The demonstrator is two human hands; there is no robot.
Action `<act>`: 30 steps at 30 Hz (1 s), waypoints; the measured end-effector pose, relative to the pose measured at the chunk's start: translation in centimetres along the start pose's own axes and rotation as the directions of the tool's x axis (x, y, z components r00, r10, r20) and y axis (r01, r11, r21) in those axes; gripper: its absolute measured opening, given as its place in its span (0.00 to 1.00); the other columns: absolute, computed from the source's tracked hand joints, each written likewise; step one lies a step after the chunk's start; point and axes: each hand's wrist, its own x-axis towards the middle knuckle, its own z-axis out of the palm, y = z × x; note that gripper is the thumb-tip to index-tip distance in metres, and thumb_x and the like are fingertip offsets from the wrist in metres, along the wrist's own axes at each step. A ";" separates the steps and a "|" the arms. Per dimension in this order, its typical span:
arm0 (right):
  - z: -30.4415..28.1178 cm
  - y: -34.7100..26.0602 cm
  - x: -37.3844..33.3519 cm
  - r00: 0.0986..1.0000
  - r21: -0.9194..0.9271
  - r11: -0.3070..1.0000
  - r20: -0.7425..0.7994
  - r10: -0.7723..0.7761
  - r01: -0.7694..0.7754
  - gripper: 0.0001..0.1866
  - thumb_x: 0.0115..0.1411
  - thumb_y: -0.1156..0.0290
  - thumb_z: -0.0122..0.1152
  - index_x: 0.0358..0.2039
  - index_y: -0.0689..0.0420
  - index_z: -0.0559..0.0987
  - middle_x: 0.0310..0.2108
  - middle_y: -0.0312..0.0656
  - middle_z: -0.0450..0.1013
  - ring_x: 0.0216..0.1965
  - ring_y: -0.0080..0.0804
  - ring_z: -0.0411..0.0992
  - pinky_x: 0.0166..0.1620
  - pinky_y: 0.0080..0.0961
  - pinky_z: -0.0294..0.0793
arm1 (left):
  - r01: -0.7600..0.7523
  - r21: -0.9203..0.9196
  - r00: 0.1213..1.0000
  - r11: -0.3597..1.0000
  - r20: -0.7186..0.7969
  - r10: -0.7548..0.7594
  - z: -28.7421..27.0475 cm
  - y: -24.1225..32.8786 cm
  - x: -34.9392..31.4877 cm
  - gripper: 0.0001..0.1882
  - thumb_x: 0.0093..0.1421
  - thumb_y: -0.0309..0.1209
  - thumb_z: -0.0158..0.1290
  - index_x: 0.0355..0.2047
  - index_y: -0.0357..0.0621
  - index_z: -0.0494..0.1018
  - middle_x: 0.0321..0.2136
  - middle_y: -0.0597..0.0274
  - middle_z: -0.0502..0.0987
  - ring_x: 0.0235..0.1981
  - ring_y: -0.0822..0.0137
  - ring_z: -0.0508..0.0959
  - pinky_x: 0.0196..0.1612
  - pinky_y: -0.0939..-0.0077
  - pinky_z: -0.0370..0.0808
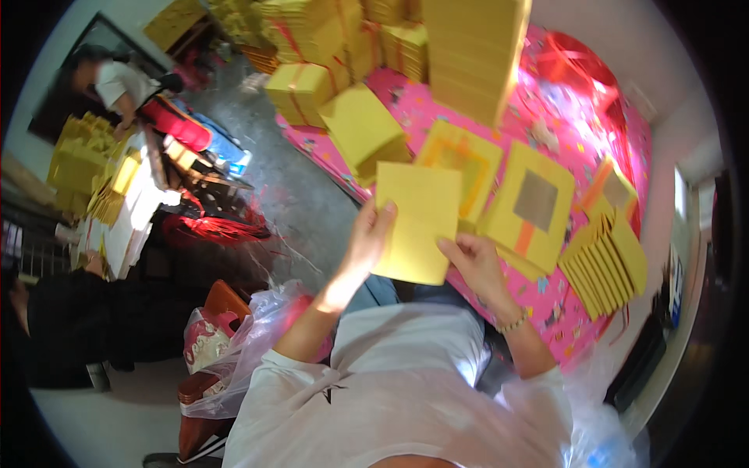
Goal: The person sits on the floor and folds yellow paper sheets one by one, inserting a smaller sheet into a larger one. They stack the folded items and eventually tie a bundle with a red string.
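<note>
Head | left hand (367,240): grasping yellow sheet (421,218) by left edge | right hand (477,267): pinching its right edge

The left hand (370,239) holds a yellow sheet (419,222) at its nine o'clock edge, the right hand (477,267) at four o'clock. From the sheet, a yellow stack (532,206) lies on pink cloth (563,321) at three o'clock, tied bundles (312,47) at eleven, a co-worker (125,87) at ten.

Your yellow card (419,226) hides most fingers of your left hand (365,242). Your view's top edge cuts off the tall yellow stack (472,58) on the far side.
</note>
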 end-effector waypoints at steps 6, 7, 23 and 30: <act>0.5 0.5 1.0 0.999 -0.082 0.997 0.037 -0.006 0.010 0.12 0.62 0.67 0.60 0.34 0.66 0.79 0.25 0.33 0.75 0.24 0.13 0.70 0.26 0.12 0.70 | -0.113 0.047 0.991 0.992 -0.063 0.116 -0.7 0.0 0.4 0.19 0.69 0.31 0.41 0.57 0.36 0.62 0.45 0.61 0.73 0.46 0.74 0.71 0.49 0.77 0.69; 0.9 0.2 1.2 0.999 -0.040 0.999 0.043 0.001 0.001 0.12 0.62 0.67 0.60 0.34 0.66 0.80 0.25 0.34 0.76 0.24 0.13 0.70 0.26 0.12 0.70 | -0.119 0.063 0.990 0.991 -0.071 0.123 -1.1 0.2 0.4 0.19 0.69 0.31 0.41 0.57 0.36 0.62 0.45 0.61 0.74 0.46 0.74 0.71 0.49 0.77 0.69; 2.3 -1.5 4.3 0.996 0.007 1.000 0.088 0.000 0.000 0.12 0.61 0.71 0.59 0.42 0.64 0.77 0.33 0.37 0.76 0.32 0.18 0.73 0.35 0.16 0.74 | -0.271 0.069 0.917 0.960 -0.284 0.279 -3.8 1.0 3.9 0.16 0.68 0.32 0.42 0.53 0.37 0.66 0.44 0.62 0.75 0.43 0.75 0.73 0.47 0.78 0.71; -3.3 -1.9 3.9 0.867 -0.836 0.441 0.080 -0.492 0.327 0.15 0.53 0.70 0.63 0.41 0.61 0.78 0.37 0.50 0.74 0.38 0.51 0.73 0.41 0.36 0.73 | 0.060 -0.211 0.961 0.976 -0.252 -0.114 -8.7 3.5 13.8 0.20 0.70 0.36 0.39 0.53 0.31 0.65 0.48 0.52 0.74 0.48 0.63 0.75 0.51 0.68 0.72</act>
